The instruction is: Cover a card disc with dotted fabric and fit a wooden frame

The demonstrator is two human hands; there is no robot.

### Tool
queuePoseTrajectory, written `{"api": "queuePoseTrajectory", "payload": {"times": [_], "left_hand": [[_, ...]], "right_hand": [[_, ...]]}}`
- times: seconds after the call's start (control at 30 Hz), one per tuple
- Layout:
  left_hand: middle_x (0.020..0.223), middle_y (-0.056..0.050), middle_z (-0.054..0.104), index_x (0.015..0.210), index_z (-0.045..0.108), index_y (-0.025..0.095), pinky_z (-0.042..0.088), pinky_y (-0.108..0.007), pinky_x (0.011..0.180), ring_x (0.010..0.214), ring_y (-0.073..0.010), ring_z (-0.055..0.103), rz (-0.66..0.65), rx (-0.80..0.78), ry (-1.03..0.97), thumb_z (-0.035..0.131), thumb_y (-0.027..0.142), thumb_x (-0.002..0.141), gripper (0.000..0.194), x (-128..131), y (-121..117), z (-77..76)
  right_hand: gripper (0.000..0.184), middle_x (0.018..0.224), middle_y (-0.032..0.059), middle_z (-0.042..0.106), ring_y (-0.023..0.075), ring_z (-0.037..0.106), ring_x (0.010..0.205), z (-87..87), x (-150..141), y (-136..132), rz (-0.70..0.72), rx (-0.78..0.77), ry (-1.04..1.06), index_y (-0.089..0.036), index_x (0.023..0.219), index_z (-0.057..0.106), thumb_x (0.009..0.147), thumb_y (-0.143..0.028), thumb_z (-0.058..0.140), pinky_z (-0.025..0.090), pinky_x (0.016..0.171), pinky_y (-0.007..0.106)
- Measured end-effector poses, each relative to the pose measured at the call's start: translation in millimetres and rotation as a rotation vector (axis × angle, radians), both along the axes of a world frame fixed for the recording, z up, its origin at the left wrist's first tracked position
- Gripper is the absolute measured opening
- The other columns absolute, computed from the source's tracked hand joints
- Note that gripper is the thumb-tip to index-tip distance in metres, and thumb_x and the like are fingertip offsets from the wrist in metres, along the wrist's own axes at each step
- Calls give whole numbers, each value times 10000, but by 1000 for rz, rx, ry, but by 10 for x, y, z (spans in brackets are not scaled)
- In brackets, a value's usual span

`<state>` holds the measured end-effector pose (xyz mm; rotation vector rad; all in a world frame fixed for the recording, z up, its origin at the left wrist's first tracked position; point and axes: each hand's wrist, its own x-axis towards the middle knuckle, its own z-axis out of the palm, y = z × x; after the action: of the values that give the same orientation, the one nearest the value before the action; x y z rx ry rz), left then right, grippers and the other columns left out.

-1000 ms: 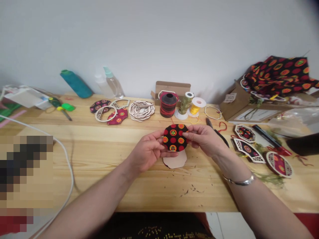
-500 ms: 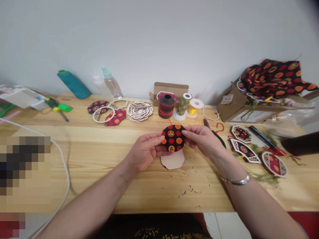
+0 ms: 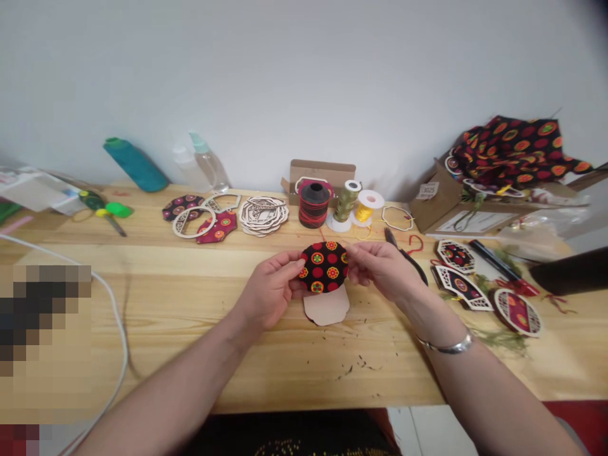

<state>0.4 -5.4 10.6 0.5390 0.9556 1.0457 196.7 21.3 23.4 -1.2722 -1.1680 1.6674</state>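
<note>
Between my hands is a rounded piece of black fabric with red dots and orange flowers, its patterned face toward me. My left hand pinches its left edge between thumb and fingers. At its upper right edge, the thumb and fingertips of my right hand close on it. Just below, partly covered by the fabric, a pale scalloped piece lies on the wooden table. A dark edge shows beneath that pale piece.
Behind stand a red-and-black thread spool, a green spool and a yellow spool. Cut-out wooden frames are stacked left of them. Black-handled scissors lie beside my right wrist. Finished ornaments and a cardboard box are at right.
The view has shifted slightly. My left fingers under the fabric's lower edge have drawn back to its left side; both hands still hold it.
</note>
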Motion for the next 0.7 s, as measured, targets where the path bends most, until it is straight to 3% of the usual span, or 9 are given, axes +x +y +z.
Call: {"api": "queuePoseTrajectory", "payload": {"times": [0.13, 0.4, 0.53, 0.7], "left_hand": [[712, -41, 719, 835, 655, 126, 583, -318, 601, 609, -166, 684, 11, 42, 71, 737, 204, 704, 173, -5, -10, -5], [689, -11, 699, 752, 706, 142, 541, -254, 552, 593, -128, 628, 3, 161, 403, 793, 298, 655, 204, -43, -15, 26], [571, -10, 676, 686, 698, 133, 468, -212, 455, 434, -88, 552, -104, 96, 577, 753, 244, 692, 124, -52, -7, 77], [509, -24, 666, 638, 673, 133, 447, -194, 429, 409, -94, 561, -283, 21, 573, 711, 160, 713, 89, -66, -7, 114]], "right_hand": [[257, 537, -24, 624, 52, 491, 442, 16, 17, 7, 30, 39, -82, -158, 710, 668, 612, -366, 781, 301, 418, 193], [263, 471, -26, 617, 58, 492, 377, 46, 32, 22, -11, -13, -105, -159, 646, 629, 551, -324, 809, 281, 339, 178], [209, 469, -8, 631, 65, 527, 382, 44, 71, 23, 87, -56, -173, -151, 628, 642, 583, -286, 797, 306, 326, 159], [177, 475, 2, 648, 73, 552, 373, 30, 130, 28, 235, -95, -248, -160, 603, 639, 622, -255, 788, 354, 323, 151]]}}
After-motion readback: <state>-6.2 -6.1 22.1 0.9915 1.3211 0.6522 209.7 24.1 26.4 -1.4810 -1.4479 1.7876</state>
